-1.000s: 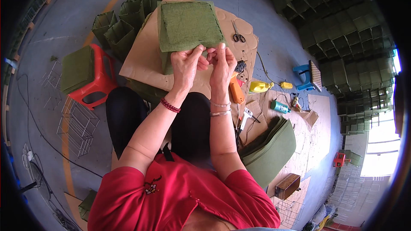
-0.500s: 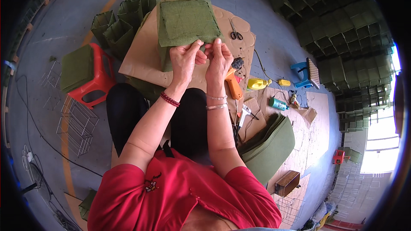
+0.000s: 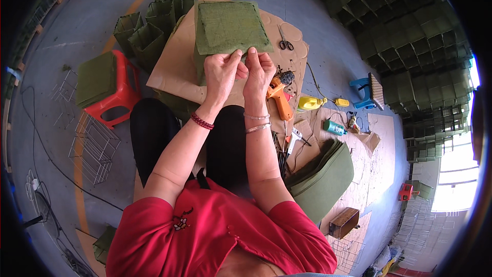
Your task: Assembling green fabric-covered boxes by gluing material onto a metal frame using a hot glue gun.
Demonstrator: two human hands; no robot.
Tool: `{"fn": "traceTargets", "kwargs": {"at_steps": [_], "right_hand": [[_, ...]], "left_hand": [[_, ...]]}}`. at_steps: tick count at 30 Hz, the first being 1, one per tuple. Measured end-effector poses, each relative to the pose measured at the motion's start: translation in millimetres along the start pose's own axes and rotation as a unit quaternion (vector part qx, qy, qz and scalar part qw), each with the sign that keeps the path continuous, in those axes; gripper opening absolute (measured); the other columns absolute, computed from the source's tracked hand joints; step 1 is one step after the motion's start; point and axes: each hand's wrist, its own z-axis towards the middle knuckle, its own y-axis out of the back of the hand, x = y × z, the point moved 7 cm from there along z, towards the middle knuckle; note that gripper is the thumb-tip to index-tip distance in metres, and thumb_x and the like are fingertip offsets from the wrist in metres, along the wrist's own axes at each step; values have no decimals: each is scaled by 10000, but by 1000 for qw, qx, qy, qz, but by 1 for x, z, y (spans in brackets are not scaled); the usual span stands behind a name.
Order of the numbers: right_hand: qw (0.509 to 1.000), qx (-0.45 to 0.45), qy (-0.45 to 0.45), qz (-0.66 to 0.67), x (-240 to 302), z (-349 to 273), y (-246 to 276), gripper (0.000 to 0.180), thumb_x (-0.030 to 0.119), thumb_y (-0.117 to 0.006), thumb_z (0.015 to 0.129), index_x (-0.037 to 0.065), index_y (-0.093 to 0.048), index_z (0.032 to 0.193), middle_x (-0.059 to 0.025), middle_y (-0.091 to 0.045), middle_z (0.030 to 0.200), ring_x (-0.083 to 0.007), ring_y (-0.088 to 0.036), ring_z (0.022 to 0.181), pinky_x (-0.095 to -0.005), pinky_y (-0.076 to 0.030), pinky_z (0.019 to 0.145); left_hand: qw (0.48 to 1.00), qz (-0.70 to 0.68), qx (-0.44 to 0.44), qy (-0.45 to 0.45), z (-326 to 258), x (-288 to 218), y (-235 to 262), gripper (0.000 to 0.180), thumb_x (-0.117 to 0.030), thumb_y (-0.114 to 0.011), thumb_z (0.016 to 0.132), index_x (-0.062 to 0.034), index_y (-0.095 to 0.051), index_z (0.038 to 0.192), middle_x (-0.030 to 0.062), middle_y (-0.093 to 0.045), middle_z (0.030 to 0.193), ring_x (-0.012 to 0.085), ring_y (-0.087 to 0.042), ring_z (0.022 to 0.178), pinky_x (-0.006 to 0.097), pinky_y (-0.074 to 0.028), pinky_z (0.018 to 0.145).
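Observation:
A green fabric-covered square box stands on the cardboard work surface, its flat top toward me and a strip of fabric sticking out along the near edge. My left hand pinches that near edge between thumb and forefinger. Just beside it, my right hand grips the same edge with its thumb on top. Both hands' other fingers are curled, and the underside of the fabric is hidden. An orange glue gun with a dark, crusted tip lies to the right of my right hand. Black scissors rest farther off, right of the box.
Green fabric boxes stand at the far left, near a red stool bearing green pieces. On the right are a white glue gun, a yellow bottle, a teal bottle and stacked green sheets. Wire frames lie left.
My right hand has slid left along the near edge, closer to my left hand. The box appears slightly shifted to the right, and more of the orange glue gun shows.

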Motion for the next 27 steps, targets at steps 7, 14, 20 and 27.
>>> {"fn": "traceTargets", "kwargs": {"at_steps": [7,14,20,27], "right_hand": [[999,-28,19,-13,0,-9,-3,222,150,-659,892,19,-593,724,33,-527,621,-38,-413,554,-200,-322,511],[1000,-16,1,-7,-9,-7,-2,202,172,-666,888,-4,-636,792,9,-577,673,-61,-480,598,-213,-379,548],[997,77,-30,8,5,7,-17,170,146,-659,875,-5,-660,797,-10,-615,680,-71,-522,595,-233,-421,540],[997,56,-31,32,-9,12,-25,181,129,-654,891,4,-656,760,-18,-619,672,-80,-526,567,-232,-418,522]], "left_hand": [[998,-48,-26,9,-3,7,4,223,-156,-622,901,40,-679,811,56,-615,565,86,-550,445,212,-462,433],[999,-33,-10,16,8,14,8,253,-173,-625,887,27,-675,742,61,-626,567,98,-573,462,221,-479,453],[997,-40,56,24,24,2,6,259,-211,-647,879,0,-683,732,71,-655,630,126,-601,510,240,-492,500],[995,1,89,52,38,8,18,354,-263,-631,888,-20,-664,633,71,-645,589,141,-593,491,250,-454,471]]}}
